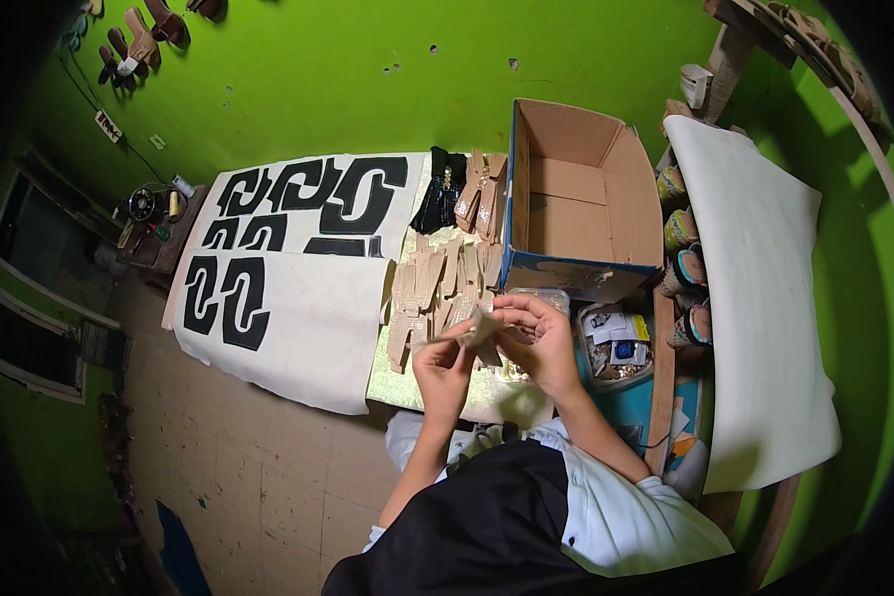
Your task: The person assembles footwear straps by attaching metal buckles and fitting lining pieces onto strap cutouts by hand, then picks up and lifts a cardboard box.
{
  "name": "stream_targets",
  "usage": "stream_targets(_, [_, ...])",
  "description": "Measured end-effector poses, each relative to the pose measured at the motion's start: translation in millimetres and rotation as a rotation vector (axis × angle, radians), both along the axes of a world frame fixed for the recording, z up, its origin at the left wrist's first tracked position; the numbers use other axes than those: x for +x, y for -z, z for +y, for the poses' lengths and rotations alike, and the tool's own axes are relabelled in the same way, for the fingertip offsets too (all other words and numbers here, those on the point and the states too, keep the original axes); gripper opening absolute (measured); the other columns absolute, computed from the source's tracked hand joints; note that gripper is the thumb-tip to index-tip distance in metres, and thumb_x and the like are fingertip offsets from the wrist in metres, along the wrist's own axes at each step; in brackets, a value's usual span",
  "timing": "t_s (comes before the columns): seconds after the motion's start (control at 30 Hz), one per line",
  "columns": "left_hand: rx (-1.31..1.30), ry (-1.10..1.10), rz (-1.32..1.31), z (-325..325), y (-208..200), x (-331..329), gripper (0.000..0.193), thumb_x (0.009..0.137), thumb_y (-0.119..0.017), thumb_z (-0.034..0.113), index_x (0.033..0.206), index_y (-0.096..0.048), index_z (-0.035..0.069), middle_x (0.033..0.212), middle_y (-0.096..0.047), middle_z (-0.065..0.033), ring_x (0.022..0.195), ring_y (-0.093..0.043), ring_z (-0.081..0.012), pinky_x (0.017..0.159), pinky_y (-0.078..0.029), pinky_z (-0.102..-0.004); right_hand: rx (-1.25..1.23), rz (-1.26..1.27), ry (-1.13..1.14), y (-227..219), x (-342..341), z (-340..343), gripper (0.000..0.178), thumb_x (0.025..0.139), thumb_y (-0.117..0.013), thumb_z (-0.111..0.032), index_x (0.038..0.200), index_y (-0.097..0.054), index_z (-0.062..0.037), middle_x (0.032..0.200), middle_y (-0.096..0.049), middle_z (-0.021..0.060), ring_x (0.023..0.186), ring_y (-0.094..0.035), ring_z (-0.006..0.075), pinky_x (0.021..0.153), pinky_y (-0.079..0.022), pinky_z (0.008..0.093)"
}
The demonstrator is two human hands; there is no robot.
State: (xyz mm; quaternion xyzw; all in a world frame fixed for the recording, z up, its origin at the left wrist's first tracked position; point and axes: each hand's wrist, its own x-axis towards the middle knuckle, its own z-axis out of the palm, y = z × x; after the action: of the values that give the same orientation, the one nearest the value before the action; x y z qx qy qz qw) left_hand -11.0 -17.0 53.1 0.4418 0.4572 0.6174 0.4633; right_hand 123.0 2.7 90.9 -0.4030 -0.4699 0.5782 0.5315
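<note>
Both my hands meet over the near edge of the work table, pinching a small tan strap piece (pixel 481 326) between them. My left hand (pixel 441 375) grips its left end with thumb and fingers closed. My right hand (pixel 540 343) is closed on the other side, partly hiding the piece. Just beyond my hands lie several similar tan straps (pixel 429 283) with shiny bands across them, overlapping on a yellowish surface (pixel 392 382). Farther back are a bundle of tan straps (pixel 482 189) and a bundle of black straps (pixel 443 194), each with small shiny ornaments.
An open cardboard box (pixel 581 228) stands right of the straps. Nearer is a clear plastic container (pixel 616 368) with small pieces and packets. White sheets (pixel 318 298) bearing black cut shapes (pixel 243 306) cover the table's left. A white sheet (pixel 765 328) lies over the rack at right.
</note>
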Motion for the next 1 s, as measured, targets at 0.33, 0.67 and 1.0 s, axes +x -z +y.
stream_targets(0.33, [0.080, 0.144, 0.216, 1, -24, -4, 0.033, 0.077, -0.058, -0.005, 0.109, -0.057, -0.004, 0.101, -0.062, -0.0135, 0.087, -0.059, -0.0143, 0.074, -0.047, -0.0233, -0.036, 0.045, 0.023, 5, -1, 2, 0.040, 0.069, -0.068, 0.003, 0.105, -0.052, 0.0018, 0.091, -0.064, 0.0120, 0.084, -0.060, 0.0109, 0.073, -0.048, 0.0214])
stream_targets(0.67, [0.110, 0.068, 0.004, 8, -4, -8, 0.012, 0.080, -0.062, 0.003, 0.089, -0.062, -0.004, 0.088, -0.064, -0.0115, 0.082, -0.060, -0.0150, 0.074, -0.047, -0.0267, -0.040, -0.087, -0.028, 1, 0, 1, 0.039, 0.068, -0.065, 0.006, 0.104, -0.053, 0.0013, 0.085, -0.064, 0.0080, 0.077, -0.059, 0.0088, 0.069, -0.048, 0.0199])
stream_targets(1.0, [-0.078, 0.029, 0.072, 11, -6, -16, 0.018, 0.078, -0.067, 0.013, 0.081, -0.065, -0.004, 0.073, -0.064, -0.0052, 0.066, -0.056, -0.0070, 0.059, -0.043, -0.0200, -0.054, -0.247, -0.055, -5, -1, 5, 0.036, 0.065, -0.065, 0.000, 0.099, -0.055, -0.0007, 0.073, -0.061, 0.0014, 0.067, -0.054, 0.0044, 0.061, -0.043, 0.0179])
